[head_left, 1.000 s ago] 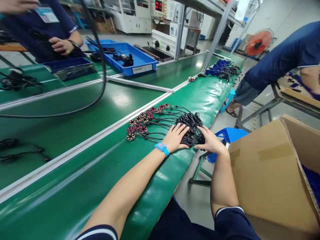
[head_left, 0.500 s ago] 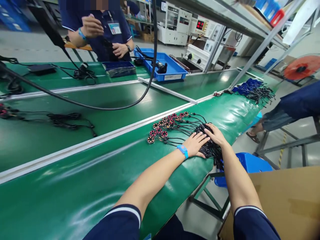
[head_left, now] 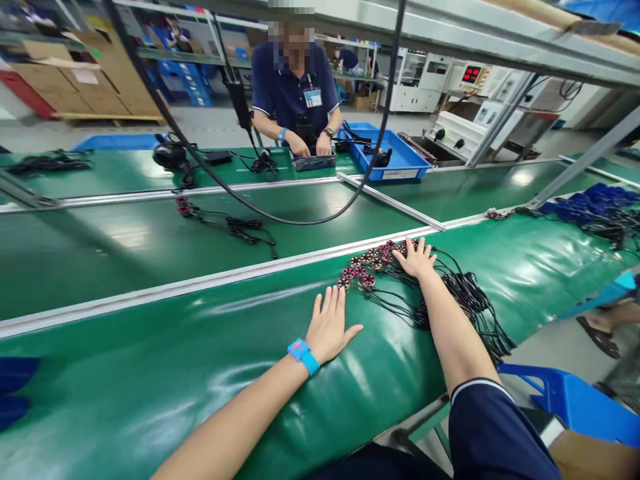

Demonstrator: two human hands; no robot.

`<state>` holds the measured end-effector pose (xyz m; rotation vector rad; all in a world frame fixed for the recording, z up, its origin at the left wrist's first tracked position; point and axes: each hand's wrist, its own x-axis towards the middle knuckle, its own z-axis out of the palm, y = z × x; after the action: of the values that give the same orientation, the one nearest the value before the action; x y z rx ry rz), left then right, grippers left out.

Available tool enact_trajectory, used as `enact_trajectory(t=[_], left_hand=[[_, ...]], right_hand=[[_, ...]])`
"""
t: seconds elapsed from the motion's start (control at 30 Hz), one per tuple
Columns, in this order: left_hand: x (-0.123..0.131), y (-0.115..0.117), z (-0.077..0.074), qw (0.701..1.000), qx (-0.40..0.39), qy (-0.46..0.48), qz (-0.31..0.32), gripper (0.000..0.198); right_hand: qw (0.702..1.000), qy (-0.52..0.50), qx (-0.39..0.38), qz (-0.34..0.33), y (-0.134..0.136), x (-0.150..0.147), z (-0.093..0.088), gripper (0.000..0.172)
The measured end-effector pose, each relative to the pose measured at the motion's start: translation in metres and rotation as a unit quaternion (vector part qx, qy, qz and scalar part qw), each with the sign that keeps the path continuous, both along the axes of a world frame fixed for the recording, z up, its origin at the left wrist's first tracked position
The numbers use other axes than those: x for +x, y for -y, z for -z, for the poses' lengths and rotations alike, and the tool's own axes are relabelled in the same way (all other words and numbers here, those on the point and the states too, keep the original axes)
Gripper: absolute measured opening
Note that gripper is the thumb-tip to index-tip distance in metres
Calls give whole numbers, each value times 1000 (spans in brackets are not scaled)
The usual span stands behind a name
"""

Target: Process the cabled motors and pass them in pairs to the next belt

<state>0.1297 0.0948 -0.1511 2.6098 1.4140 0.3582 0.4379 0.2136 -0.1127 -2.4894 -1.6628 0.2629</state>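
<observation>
My left hand [head_left: 330, 327], with a blue wristband, lies open on the green mat [head_left: 240, 347], its fingertips close to the lower left end of a cluster of small round red and copper-coloured motors [head_left: 369, 280]. Spread over the upper right motors is my right hand [head_left: 417, 259], fingers apart. From the motors, black cables [head_left: 467, 297] run right under my right forearm and gather in a bundle towards the mat's front edge.
Across the bench a person [head_left: 295, 87] has both hands in a small tray [head_left: 314, 162]. A blue bin [head_left: 400, 150] stands beside it. A black cable [head_left: 300, 220] hangs in a loop ahead. Blue pieces with cables [head_left: 595, 207] lie at right.
Both hands have left the cable bundle. My left moved left onto the mat, my right over the motors. The view has swung left. The person opposite has lowered both hands into the tray.
</observation>
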Motion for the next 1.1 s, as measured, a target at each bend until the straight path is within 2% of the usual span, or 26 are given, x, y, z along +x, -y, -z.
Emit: enact_trajectory(t=[0.13, 0.2, 0.27, 0.33, 0.4, 0.47, 0.53, 0.6, 0.67, 0.77, 0.83, 0.9, 0.97, 1.03, 1.1], left_hand=[[18, -29, -5, 997, -13, -3, 72, 95], [28, -38, -7, 996, -6, 0, 90, 91], [34, -44, -7, 995, 2, 3, 97, 87], [38, -48, -7, 995, 8, 6, 97, 87], [42, -50, -6, 996, 12, 7, 93, 87], [44, -48, -9, 996, 14, 10, 85, 85], [40, -35, -15, 997, 18, 13, 72, 84], [24, -6, -23, 997, 30, 16, 71, 85], [-2, 37, -27, 991, 69, 23, 113, 80], [-43, 101, -24, 977, 104, 28, 185, 69], [-60, 126, -18, 968, 132, 18, 211, 61], [-66, 133, -10, 969, 153, 8, 195, 53], [-63, 126, 0, 969, 186, 5, 160, 40], [-58, 114, 13, 960, 238, -4, 147, 25], [-55, 103, 27, 947, 280, -30, 152, 23]], right_hand=[[998, 36, 43, 0, 27, -14, -12, 84], [994, 74, 70, -36, 56, -26, -15, 86], [983, 120, 93, -102, 94, -40, -11, 94], [967, 167, 126, -148, 134, -49, -1, 94], [956, 190, 159, -158, 167, -54, 10, 87], [952, 194, 200, -129, 187, -58, 16, 79], [946, 176, 236, -131, 189, -65, 12, 70], [937, 137, 254, -198, 173, -81, 3, 60], [917, 89, 245, -300, 142, -105, -7, 52], [880, 48, 205, -426, 75, -158, -14, 49], [868, 42, 181, -461, 22, -200, -11, 53], [873, 50, 152, -460, -30, -242, -5, 57], [885, 60, 127, -445, -74, -279, 1, 59], [893, 61, 119, -429, -108, -307, 5, 59], [899, 55, 123, -417, -134, -325, 7, 57]])
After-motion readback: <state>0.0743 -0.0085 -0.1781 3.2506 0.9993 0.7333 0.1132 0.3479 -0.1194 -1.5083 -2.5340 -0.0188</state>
